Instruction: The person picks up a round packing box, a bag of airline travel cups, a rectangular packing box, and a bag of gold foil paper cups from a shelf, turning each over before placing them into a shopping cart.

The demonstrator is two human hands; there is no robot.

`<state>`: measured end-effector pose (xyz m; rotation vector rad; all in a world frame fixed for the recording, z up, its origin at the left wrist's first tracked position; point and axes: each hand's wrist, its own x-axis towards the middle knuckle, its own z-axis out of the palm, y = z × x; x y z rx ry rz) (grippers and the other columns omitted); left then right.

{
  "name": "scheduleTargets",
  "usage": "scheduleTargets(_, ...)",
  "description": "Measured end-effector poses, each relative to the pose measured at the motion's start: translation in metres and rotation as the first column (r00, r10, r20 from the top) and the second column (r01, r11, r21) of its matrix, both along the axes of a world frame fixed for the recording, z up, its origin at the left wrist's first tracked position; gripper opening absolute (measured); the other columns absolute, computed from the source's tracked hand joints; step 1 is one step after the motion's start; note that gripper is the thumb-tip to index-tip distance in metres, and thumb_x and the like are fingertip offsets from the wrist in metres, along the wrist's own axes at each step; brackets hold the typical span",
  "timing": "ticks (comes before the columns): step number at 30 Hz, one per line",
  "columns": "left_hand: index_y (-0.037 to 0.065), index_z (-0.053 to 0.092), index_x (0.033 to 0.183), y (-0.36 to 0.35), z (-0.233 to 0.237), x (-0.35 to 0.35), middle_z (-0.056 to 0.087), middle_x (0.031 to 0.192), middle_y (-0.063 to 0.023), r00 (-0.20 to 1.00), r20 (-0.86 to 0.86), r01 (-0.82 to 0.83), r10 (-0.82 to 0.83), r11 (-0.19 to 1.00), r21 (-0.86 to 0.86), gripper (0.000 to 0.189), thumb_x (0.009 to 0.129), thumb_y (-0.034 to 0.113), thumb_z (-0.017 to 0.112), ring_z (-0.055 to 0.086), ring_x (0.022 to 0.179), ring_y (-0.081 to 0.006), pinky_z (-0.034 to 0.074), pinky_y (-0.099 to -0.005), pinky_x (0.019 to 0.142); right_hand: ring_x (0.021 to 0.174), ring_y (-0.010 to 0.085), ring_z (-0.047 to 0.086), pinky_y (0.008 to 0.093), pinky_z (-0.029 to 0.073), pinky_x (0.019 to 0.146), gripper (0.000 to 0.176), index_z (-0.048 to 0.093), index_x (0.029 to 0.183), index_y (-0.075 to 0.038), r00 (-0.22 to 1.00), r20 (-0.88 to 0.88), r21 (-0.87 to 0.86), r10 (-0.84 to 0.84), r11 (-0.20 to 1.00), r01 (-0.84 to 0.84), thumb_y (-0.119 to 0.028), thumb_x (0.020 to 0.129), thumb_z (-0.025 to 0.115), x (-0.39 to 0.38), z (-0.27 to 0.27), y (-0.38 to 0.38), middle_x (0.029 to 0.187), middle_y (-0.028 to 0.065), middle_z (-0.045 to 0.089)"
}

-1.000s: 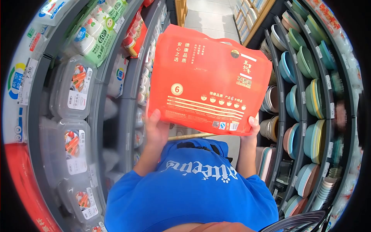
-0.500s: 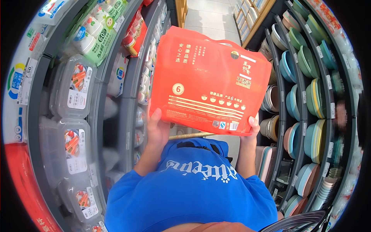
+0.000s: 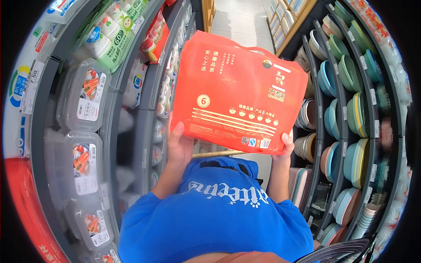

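A large red package (image 3: 237,96) with yellow and white print is held up in front of my chest, slightly tilted, its printed face toward me. My left hand (image 3: 179,142) grips its lower left corner, with the thumb lying on the front. At the lower right corner my right hand (image 3: 284,147) holds it the same way, thumb in front and the other fingers mostly hidden behind. A cut-out handle shows along the package's top edge.
Shelves on the left hold clear plastic containers (image 3: 85,162) and green packs of cups (image 3: 107,37). Shelves on the right carry stacked bowls and basins (image 3: 357,114). Between them runs a tiled aisle floor (image 3: 239,19). A basket rim (image 3: 217,154) shows below the package.
The shelves have shifted very slightly in view. Both hands keep hold of the red package, which is almost unmoved.
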<state>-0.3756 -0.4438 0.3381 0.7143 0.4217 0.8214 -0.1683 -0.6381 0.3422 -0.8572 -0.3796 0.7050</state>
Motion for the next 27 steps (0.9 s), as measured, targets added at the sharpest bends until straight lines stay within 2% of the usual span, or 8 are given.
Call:
scheduleTargets(7, 0.002, 0.043, 0.140, 0.0006, -0.0026, -0.0006, 0.056, 0.135, -0.0123, 1.000, -0.006, -0.003, 0.002, 1.000, -0.009, 0.057, 0.097, 0.039, 0.052, 0.054, 0.125, -0.0251, 0.041, -0.0434, 0.105, 0.113, 0.0287, 0.062, 0.0408, 0.052, 0.095, 0.083, 0.033, 0.140, 0.005, 0.999, 0.046, 0.004, 0.026, 1.000, -0.026, -0.035, 0.077, 0.069, 0.0015, -0.0028, -0.0003, 0.130, 0.0215, 0.054)
scheduleTargets(12, 0.002, 0.044, 0.139, 0.0006, -0.0017, 0.0003, 0.056, 0.135, -0.0126, 1.000, -0.007, -0.004, 0.004, 1.000, 0.004, 0.057, 0.097, 0.039, 0.052, 0.054, 0.124, -0.0252, 0.041, -0.0434, 0.104, 0.113, 0.0277, 0.061, 0.0399, 0.053, 0.095, 0.083, 0.034, 0.138, 0.005, 1.000, 0.026, -0.009, 0.005, 1.000, -0.005, -0.034, 0.075, 0.071, 0.0015, -0.0035, 0.0005, 0.129, 0.0207, 0.054)
scheduleTargets(15, 0.006, 0.035, 0.142, 0.0020, 0.0031, 0.0002, 0.052, 0.133, -0.0103, 1.000, 0.002, 0.025, -0.025, 0.999, -0.030, 0.061, 0.092, 0.032, 0.059, 0.054, 0.121, -0.0210, 0.045, -0.0379, 0.100, 0.113, 0.0272, 0.061, 0.0394, 0.053, 0.094, 0.082, 0.035, 0.137, 0.005, 1.000, 0.017, -0.012, 0.003, 1.000, -0.003, -0.034, 0.074, 0.071, 0.0024, -0.0052, 0.0002, 0.128, 0.0203, 0.054)
scheduleTargets(27, 0.006, 0.035, 0.142, 0.0040, 0.0020, 0.0006, 0.053, 0.133, -0.0102, 0.999, 0.003, 0.039, -0.039, 0.999, -0.029, 0.059, 0.093, 0.030, 0.058, 0.055, 0.121, -0.0204, 0.045, -0.0380, 0.100, 0.114, 0.0275, 0.061, 0.0401, 0.052, 0.097, 0.081, 0.034, 0.139, 0.004, 1.000, 0.027, -0.013, 0.004, 1.000, -0.004, -0.035, 0.077, 0.069, 0.0039, -0.0084, 0.0013, 0.130, 0.0201, 0.054)
